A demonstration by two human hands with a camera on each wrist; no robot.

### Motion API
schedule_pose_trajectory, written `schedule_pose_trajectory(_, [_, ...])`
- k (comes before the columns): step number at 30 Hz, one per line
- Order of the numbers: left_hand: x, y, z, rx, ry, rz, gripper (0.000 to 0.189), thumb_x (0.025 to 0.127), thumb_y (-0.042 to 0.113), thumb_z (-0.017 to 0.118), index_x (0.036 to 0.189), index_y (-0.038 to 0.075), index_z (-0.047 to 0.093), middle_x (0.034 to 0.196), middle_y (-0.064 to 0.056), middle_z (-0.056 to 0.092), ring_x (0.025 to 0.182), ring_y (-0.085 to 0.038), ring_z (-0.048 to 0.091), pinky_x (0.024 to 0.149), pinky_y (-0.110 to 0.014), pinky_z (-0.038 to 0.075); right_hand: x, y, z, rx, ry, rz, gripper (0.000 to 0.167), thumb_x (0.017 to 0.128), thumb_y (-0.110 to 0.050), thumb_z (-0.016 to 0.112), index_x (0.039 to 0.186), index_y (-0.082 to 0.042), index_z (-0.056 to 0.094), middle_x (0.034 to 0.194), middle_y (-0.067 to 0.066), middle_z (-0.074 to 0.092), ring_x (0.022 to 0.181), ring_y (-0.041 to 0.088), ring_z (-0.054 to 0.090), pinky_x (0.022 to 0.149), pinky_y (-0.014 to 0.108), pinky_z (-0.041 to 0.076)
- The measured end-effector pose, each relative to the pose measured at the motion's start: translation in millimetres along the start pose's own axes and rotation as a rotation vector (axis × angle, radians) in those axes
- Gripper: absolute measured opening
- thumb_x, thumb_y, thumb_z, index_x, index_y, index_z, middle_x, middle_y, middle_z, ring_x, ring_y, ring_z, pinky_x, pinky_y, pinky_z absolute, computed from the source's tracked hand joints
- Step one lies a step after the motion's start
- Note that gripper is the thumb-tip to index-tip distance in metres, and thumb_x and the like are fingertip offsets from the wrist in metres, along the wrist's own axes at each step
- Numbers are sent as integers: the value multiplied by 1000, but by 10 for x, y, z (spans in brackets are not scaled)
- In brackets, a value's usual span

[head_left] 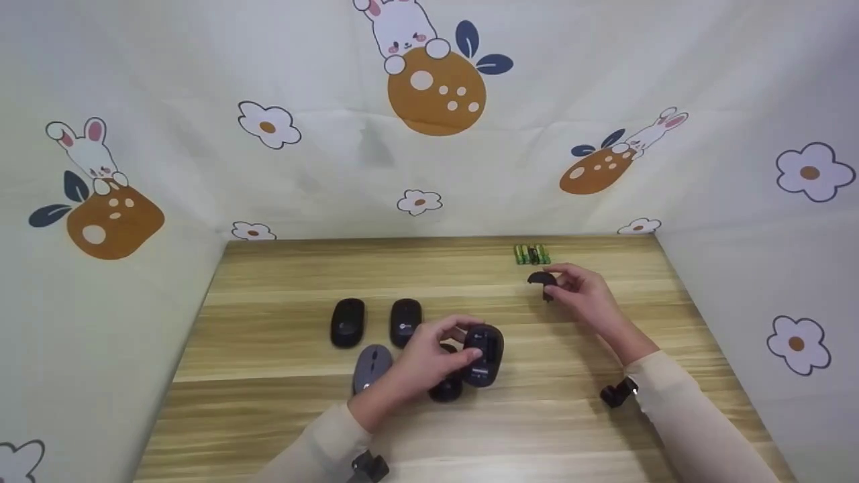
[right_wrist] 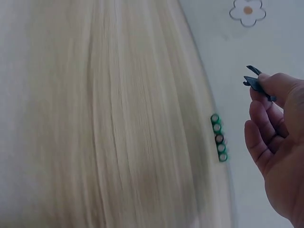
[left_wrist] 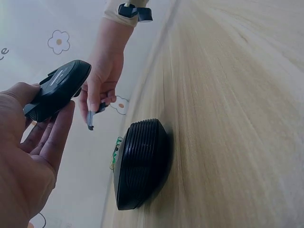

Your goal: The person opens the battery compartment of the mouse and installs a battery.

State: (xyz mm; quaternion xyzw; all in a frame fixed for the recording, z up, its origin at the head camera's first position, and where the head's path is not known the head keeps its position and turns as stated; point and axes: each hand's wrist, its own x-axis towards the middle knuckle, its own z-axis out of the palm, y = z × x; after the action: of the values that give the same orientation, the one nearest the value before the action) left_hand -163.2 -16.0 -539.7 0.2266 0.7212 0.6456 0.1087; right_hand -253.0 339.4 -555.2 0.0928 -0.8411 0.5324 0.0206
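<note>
My left hand holds a black computer mouse with its underside facing the head camera, thumb across it. A dark recess shows in that underside; whether anything lies inside, I cannot tell. Away to the right, my right hand pinches a small black curved cover between thumb and fingers, raised apart from the mouse. In the left wrist view the held mouse is tilted above the table. Another black mouse sits on the table below my left hand, partly hidden by it.
Several green batteries lie side by side at the table's back right. Two black mice and a grey mouse stand left of centre. Printed cloth walls border the wooden table at the back and sides.
</note>
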Motion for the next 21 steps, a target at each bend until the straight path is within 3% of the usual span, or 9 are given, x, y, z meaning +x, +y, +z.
schedule_pose_trajectory(8, [-10,-1,2,-10,1,-25,45,96,9,86,138,16,75,120,-5,80,103,-28,76,84,-34,66,175,210,-118,-118,-48,11,35,99,-3,82,133,-1,76,93,12,75,80,14,67,69,20,54])
schedule_pose_trajectory(13, [-6,1,-3,7,2,-18,43,96,10,86,138,17,75,119,-8,80,104,-30,75,82,-32,65,271,344,-169,-163,-80,14,34,98,-4,84,131,-1,77,92,10,73,79,14,65,68,19,52])
schedule_pose_trajectory(21, [-3,-9,-6,16,-1,-36,44,96,12,87,138,20,75,119,-3,80,105,-26,75,86,-35,64,378,460,-184,-195,-87,12,33,96,-6,86,126,2,76,93,12,73,82,17,65,71,19,51])
